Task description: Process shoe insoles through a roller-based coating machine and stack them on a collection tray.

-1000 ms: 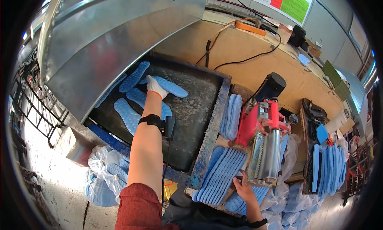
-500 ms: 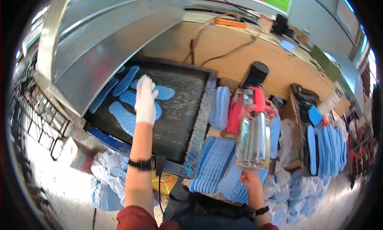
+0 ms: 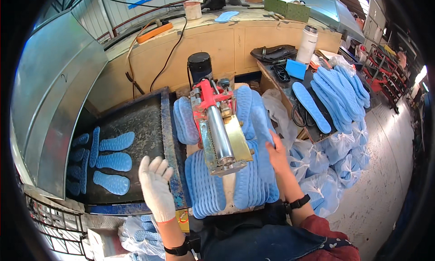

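The left hand, in a white glove, is hovering with its fingers spread and holding nothing, just left of the roller machine and over the right edge of the dark tray. The right hand, bare, is lying on the stack of blue insoles just right of the machine, its fingers extended flat on the top insole and touching it; whether they are curling under its edge cannot be told. A black wristband is sitting on that forearm, and another black band is circling the gloved arm. In front of the machine, toward the person, a second row of insoles is fanning out on edge, and a smaller bunch is leaning against the machine's left side. Well left of the machine, several single insoles are lying flat on the tray, under the slanted metal hood. A black motor is standing at the machine's far end, with cables running up over the wooden bench behind it. Well right of the machine, more insoles are piling on a side table, near a white bottle, with clear bags of insoles resting on the floor below them.
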